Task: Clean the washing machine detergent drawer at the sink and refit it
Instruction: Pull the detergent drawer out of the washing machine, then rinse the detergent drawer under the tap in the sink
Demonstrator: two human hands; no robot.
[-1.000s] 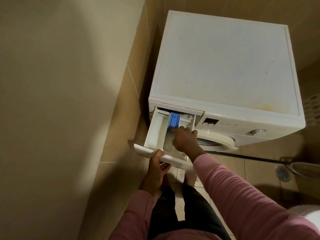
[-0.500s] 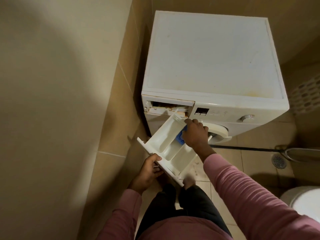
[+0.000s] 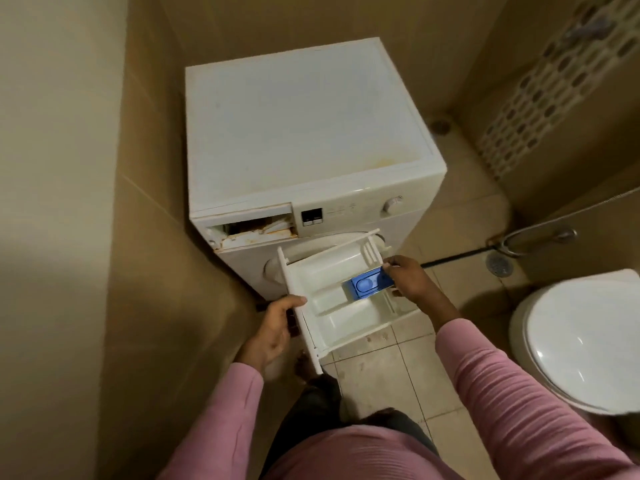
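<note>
A: Where is the detergent drawer (image 3: 334,299)?

B: Out of the washing machine (image 3: 304,161) altogether, held in the air in front of its round door, above the tiled floor (image 3: 391,375). It lies open side up, its front panel toward the person's left.

A: Who holds it, and how?

B: Both hands. The left hand (image 3: 273,330) grips the front panel, thumb on the near face; the other fingers wrap behind the panel and are hidden, so I can only say they are clamped on the drawer. The right hand (image 3: 410,280) is at the far end, fingers closed around the drawer's rear edge, right beside the blue insert (image 3: 369,284).

A: What can you see inside the drawer?

B: White compartments and the blue insert in the middle one. Whether there is residue I cannot tell; the plastic looks pale and the picture is soft.

A: And the machine itself?

B: The drawer slot (image 3: 258,228) stands open at the upper left of the front, with brownish staining around it. Its depth is dark. A small display (image 3: 311,216) and a dial (image 3: 393,204) sit to its right; the markings are too small to read. The drawer covers much of the door.

A: Anything further out?

B: A toilet (image 3: 581,341) at the right, cut off by the edge, a floor drain (image 3: 498,264) near it, and a metal fitting (image 3: 540,235) I cannot identify. Pink sleeves (image 3: 512,393) fill the bottom.
</note>
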